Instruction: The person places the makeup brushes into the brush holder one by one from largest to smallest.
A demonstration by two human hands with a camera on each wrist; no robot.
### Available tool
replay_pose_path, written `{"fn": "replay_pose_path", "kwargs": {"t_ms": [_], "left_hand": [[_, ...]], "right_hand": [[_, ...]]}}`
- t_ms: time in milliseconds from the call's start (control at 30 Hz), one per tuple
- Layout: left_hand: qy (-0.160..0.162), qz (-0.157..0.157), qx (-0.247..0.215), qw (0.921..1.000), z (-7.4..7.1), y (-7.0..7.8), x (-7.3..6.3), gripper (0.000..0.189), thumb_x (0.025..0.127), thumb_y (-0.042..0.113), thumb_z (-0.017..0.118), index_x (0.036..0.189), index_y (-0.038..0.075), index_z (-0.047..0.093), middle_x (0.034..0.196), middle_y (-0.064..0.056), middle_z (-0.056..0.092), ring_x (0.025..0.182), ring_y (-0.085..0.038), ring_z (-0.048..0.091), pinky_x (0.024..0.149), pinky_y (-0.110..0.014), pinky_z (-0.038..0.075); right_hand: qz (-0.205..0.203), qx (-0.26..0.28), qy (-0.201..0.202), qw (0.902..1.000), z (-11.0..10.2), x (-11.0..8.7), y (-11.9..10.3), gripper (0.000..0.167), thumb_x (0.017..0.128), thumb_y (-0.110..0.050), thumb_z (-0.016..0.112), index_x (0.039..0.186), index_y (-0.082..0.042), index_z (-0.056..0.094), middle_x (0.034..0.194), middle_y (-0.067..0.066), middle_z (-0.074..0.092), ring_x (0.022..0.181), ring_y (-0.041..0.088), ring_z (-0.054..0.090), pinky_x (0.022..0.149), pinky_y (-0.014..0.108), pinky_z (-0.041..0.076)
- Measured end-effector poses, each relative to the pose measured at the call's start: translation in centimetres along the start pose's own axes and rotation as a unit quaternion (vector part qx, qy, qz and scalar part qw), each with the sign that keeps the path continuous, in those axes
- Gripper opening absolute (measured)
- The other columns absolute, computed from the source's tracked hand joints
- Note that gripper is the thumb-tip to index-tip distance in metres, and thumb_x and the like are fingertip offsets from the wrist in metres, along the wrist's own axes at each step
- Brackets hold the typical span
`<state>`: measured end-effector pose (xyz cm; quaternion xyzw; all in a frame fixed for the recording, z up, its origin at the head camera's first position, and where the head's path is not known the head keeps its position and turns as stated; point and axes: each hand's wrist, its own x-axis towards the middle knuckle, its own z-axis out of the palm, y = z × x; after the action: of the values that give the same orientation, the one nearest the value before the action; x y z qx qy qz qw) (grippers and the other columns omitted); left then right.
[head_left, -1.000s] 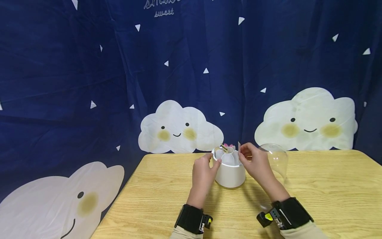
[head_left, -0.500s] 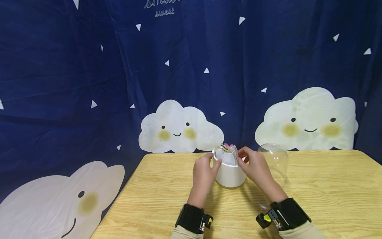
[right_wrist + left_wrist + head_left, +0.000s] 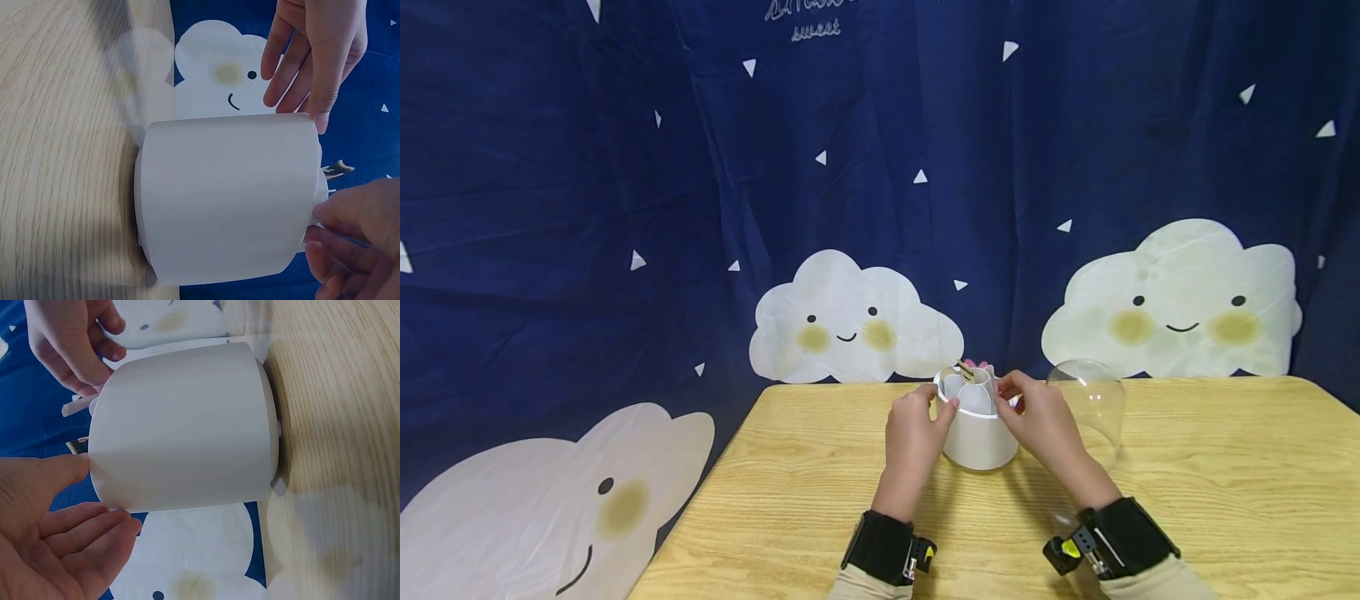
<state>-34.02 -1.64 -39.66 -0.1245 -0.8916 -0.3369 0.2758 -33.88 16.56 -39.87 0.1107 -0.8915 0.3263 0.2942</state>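
Note:
A round white organizer (image 3: 979,442) with petal-shaped compartments and a central tube stands upright on the table. My left hand (image 3: 913,425) holds its rim at the left, thumb at the front. Over the right side, my right hand (image 3: 1041,412) pinches a thin pale divider panel (image 3: 991,377) between thumb and fingers; its lower part is inside the organizer. A small gold and dark item (image 3: 965,372) pokes up at the central tube. Both wrist views show the organizer's smooth wall (image 3: 181,431), with fingertips (image 3: 319,212) of the right hand at its top edge.
A clear dome cover (image 3: 1093,404) stands on the wooden table (image 3: 1225,483) just right of the right hand. Something pink (image 3: 976,364) shows behind the organizer. A dark blue curtain (image 3: 850,192) with cloud faces hangs behind the table.
The right hand has moved slightly left and lowered the panel from above the rim into the organizer, then stays nearly still. The left hand keeps its place on the rim.

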Motion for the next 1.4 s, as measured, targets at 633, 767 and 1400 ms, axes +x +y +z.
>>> {"fn": "replay_pose_path", "kwargs": {"t_ms": [633, 767, 1400], "left_hand": [[0.002, 0.010, -0.003, 0.9999, -0.05, -0.09, 0.05, 0.029, 0.089, 0.025, 0.079, 0.106, 0.002, 0.076, 0.096, -0.015, 0.076, 0.089, -0.026, 0.072, 0.075, -0.040, 0.059], [0.001, 0.010, -0.004, 0.9999, -0.13, -0.02, 0.01, 0.028, 0.089, 0.025, 0.079, 0.106, 0.002, 0.076, 0.096, -0.015, 0.076, 0.088, -0.026, 0.072, 0.074, -0.040, 0.059], [-0.012, -0.003, 0.002, 0.9999, -0.16, 0.02, 0.10, 0.031, 0.090, 0.027, 0.078, 0.108, 0.002, 0.076, 0.098, -0.014, 0.076, 0.091, -0.026, 0.073, 0.075, -0.039, 0.060]], "right_hand": [[0.015, -0.011, -0.010, 0.9998, 0.17, -0.07, 0.05, 0.011, 0.087, -0.004, 0.071, 0.096, 0.000, 0.068, 0.087, 0.013, 0.073, 0.066, 0.023, 0.059, 0.059, 0.032, 0.047], [0.015, -0.014, -0.007, 0.9998, 0.22, -0.10, 0.07, 0.010, 0.087, -0.004, 0.070, 0.096, 0.000, 0.068, 0.086, 0.013, 0.073, 0.066, 0.024, 0.059, 0.058, 0.032, 0.047], [0.008, -0.020, 0.000, 0.9998, 0.47, -0.27, -0.11, 0.012, 0.087, -0.004, 0.071, 0.098, -0.001, 0.069, 0.087, 0.013, 0.073, 0.066, 0.023, 0.060, 0.058, 0.032, 0.049]]}}
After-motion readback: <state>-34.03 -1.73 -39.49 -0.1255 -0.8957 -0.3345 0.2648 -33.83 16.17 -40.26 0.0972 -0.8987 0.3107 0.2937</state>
